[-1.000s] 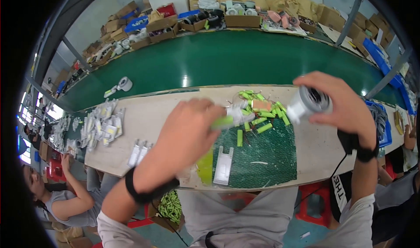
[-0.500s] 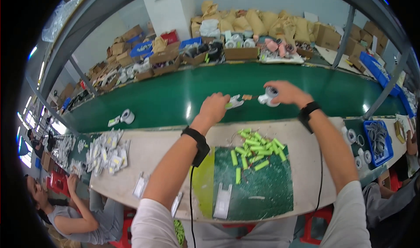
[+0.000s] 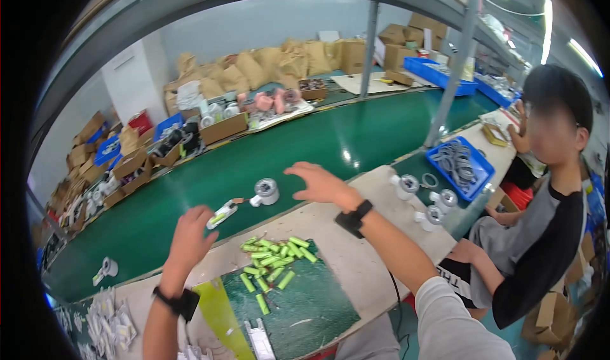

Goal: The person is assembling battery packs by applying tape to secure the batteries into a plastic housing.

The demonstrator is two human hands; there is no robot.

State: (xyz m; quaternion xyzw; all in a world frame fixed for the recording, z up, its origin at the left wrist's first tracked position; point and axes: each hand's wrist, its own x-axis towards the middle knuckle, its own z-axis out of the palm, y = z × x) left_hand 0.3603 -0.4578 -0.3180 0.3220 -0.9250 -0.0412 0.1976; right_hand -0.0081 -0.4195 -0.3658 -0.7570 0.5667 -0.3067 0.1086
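Note:
On the green conveyor belt lies a white handle piece with a green cell in it. A small tan piece links it to a round white motor housing. My left hand is just left of the handle piece, fingers apart and holding nothing. My right hand hovers right of the housing, empty, with fingers spread. Closer to me, a heap of lime-green battery cells covers part of a dark green mat. A flat white casing lies at the mat's near edge.
Several white housings stand at the right beside a blue tray of grey rings. A co-worker sits there. White casings are piled at the lower left. Another white assembly rests on the belt. A post rises at the right.
Both hands have let go of the handle piece and the housing, which now lie on the belt. My view has turned right, bringing the seated co-worker into sight.

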